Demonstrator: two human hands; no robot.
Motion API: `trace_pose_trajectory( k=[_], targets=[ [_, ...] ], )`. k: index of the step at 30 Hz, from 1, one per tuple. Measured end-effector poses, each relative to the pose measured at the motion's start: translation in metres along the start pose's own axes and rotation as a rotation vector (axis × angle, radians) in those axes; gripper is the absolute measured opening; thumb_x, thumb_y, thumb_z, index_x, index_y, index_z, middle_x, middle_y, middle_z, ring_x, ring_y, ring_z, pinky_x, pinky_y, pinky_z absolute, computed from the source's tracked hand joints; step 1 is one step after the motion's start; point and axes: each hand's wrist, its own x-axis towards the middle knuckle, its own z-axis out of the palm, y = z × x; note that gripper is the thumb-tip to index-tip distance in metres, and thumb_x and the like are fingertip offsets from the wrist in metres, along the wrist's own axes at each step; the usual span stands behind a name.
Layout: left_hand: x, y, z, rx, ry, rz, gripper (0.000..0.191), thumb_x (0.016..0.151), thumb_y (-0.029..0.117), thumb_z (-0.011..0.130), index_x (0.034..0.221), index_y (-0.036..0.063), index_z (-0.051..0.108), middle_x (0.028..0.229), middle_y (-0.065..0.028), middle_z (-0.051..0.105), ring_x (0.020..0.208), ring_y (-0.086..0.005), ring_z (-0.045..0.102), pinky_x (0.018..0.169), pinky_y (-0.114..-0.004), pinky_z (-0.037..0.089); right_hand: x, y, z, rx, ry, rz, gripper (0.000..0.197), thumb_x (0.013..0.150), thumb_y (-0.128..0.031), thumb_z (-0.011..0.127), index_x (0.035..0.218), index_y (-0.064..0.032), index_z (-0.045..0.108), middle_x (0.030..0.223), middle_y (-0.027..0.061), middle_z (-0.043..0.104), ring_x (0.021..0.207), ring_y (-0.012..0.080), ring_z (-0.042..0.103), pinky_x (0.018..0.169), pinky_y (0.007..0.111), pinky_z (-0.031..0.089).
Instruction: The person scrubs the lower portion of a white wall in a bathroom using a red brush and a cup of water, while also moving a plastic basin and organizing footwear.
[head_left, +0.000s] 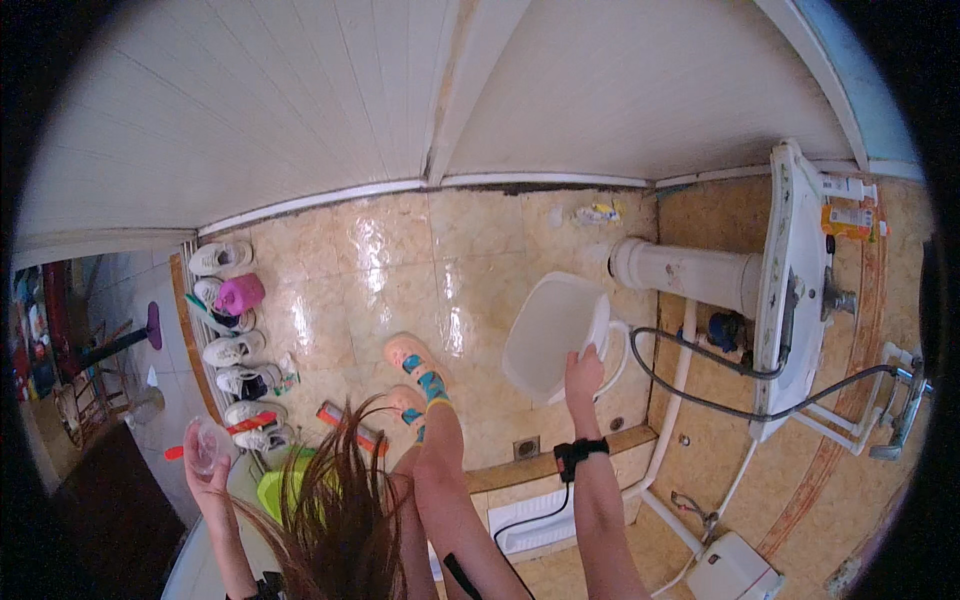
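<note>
My left hand (204, 461), at the lower left, holds a clear plastic cup (211, 448) with its mouth towards me. My right hand (583, 373) grips the rim of a white plastic bucket (534, 337). The bucket is tilted, and its inside faces up at me; its curved white handle (624, 352) hangs on the side towards the washbasin. Whether anything lies in the bucket I cannot tell. Below and right of the cup, a yellow-green plastic basin (279, 491) is partly covered by hair.
Several white shoes (234, 349) line the doorway side, with a pink bottle (241, 293) among them. A pedestal washbasin (796, 337) stands right, a dark hose (694, 400) looping from it. A squat toilet (529, 521) and floor drain (526, 448) lie below. The tiles look wet.
</note>
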Motion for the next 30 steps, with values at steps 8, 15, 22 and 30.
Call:
trace_pose_trajectory(
  k=[8, 15, 22, 30],
  targets=[
    [-0.025, -0.002, -0.027, 0.016, 0.033, 0.033, 0.063, 0.07, 0.008, 0.064, 0.126, 0.0018, 0.036, 0.128, -0.0094, 0.038, 0.12, -0.0206, 0.034, 0.099, -0.034, 0.027, -0.01, 0.049, -0.026, 0.097, -0.039, 0.049, 0.028, 0.071, -0.021, 0.06, 0.089, -0.0009, 0.052, 0.076, 0.0209, 0.059, 0.072, 0.0348, 0.059, 0.061, 0.045, 0.046],
    [-0.037, -0.045, -0.011, 0.07, -0.022, 0.044, 0.063, 0.071, 0.008, 0.064, 0.127, 0.0031, 0.035, 0.13, -0.0081, 0.037, 0.12, -0.0206, 0.034, 0.099, -0.034, 0.027, -0.02, 0.165, 0.052, 0.265, -0.115, 0.224, 0.037, 0.068, -0.02, 0.065, 0.096, 0.0011, 0.053, 0.08, 0.0144, 0.062, 0.064, 0.025, 0.063, 0.048, 0.035, 0.051],
    [-0.062, -0.007, 0.038, 0.172, -0.047, 0.255, 0.065, 0.07, 0.002, 0.062, 0.128, 0.003, 0.033, 0.13, -0.0072, 0.036, 0.121, -0.02, 0.033, 0.101, -0.033, 0.024, -0.086, 0.195, 0.115, 1.102, -0.717, 0.976, 0.037, 0.075, -0.027, 0.062, 0.101, -0.0034, 0.05, 0.091, 0.0122, 0.059, 0.079, 0.0257, 0.06, 0.066, 0.041, 0.049],
    [-0.119, 0.098, 0.154, 0.109, -0.356, 0.463, 0.066, 0.068, -0.002, 0.06, 0.127, 0.0015, 0.032, 0.129, -0.0096, 0.037, 0.119, -0.0215, 0.034, 0.1, -0.033, 0.023, -0.189, 0.359, -0.049, 0.519, -0.185, 0.433, 0.028, 0.079, -0.023, 0.055, 0.095, 0.0001, 0.054, 0.084, 0.0111, 0.06, 0.074, 0.0186, 0.059, 0.065, 0.032, 0.047]
  ],
)
